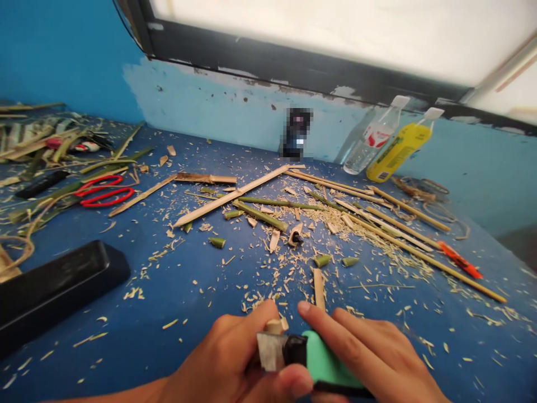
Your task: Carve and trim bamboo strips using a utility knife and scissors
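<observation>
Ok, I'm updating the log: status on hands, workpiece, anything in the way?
Left hand gripping small bamboo piece. Right hand on green-handled blade. Bamboo strip just beyond right hand, shavings strewn ahead.

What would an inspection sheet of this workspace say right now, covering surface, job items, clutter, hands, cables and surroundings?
Surface: blue tabletop, strewn with pale shavings.
Job's things: turquoise-handled bladed tool; pale piece, mostly hidden by fingers.
Clutter: bamboo-like sticks, red-handled scissors, orange tool, black case.
Hands: left hand closed around the pale piece; right hand gripping the tool's handle.
Cables: thin dark line beside the window frame, possibly a cable; cannot confirm.
Surroundings: blue wall, patchy paint; clear bottle and yellow bottle near it, plus a pixelated dark object.
</observation>
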A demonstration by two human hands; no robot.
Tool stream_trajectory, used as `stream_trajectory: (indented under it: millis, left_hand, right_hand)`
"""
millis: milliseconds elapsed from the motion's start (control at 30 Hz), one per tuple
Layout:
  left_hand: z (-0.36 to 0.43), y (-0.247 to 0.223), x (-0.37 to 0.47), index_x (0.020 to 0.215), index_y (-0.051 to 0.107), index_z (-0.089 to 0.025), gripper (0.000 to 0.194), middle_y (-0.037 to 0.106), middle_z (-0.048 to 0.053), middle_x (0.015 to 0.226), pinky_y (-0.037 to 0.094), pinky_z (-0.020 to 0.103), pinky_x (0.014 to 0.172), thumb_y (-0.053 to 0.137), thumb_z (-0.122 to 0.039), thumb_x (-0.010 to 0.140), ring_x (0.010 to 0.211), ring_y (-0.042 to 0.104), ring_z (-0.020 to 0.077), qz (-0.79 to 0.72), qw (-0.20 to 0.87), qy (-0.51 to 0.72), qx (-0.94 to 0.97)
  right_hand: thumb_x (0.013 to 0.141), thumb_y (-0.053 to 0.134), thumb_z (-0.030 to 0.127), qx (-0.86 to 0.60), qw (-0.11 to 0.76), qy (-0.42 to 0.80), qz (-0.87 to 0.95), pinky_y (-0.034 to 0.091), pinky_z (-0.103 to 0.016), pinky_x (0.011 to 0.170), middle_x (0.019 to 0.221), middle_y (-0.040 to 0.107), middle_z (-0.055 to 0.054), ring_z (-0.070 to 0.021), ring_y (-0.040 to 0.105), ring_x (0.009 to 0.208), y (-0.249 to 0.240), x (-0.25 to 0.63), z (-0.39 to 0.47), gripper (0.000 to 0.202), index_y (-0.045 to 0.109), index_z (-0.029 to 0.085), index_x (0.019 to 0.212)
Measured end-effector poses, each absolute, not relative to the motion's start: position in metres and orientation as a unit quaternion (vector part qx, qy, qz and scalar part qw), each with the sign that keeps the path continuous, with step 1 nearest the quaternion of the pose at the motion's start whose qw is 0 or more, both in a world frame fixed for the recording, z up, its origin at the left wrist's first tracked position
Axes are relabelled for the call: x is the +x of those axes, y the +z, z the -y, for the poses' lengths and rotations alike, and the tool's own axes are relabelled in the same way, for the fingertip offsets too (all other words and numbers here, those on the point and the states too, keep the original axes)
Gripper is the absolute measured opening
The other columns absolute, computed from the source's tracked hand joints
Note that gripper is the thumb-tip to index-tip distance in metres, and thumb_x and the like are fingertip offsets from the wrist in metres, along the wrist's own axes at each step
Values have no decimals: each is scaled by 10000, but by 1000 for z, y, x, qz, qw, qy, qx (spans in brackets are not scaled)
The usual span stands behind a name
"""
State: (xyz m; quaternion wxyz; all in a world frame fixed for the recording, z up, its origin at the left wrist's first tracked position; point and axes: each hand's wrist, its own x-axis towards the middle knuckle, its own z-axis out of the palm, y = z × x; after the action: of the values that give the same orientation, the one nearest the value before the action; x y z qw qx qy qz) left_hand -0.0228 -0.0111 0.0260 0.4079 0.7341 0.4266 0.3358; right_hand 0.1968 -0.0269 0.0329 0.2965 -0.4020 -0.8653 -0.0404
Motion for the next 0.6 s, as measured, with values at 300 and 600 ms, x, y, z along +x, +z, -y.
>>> stream_trajectory:
  millis: [300,600]
  left_hand:
    - [4,19,-28,835,558,-255,345,581,-59,576,390,220,425,543,-569,976,438,526,119,-354,400,324,781]
    - [5,23,-28,835,618,-250,473,521,-51,569,432,191,446,488,-687,960,476,485,131,-421,411,317,744]
  right_hand:
    - [1072,355,452,-381,343,-37,858,526,-168,470,717,703,-20,-117,640,500,23,197,25,536,469,171,1514]
    - [1066,369,479,-432,341,-76,831,559,-197,502,739,718,-26,-137,682,537,18,190,30,543,448,221,1537]
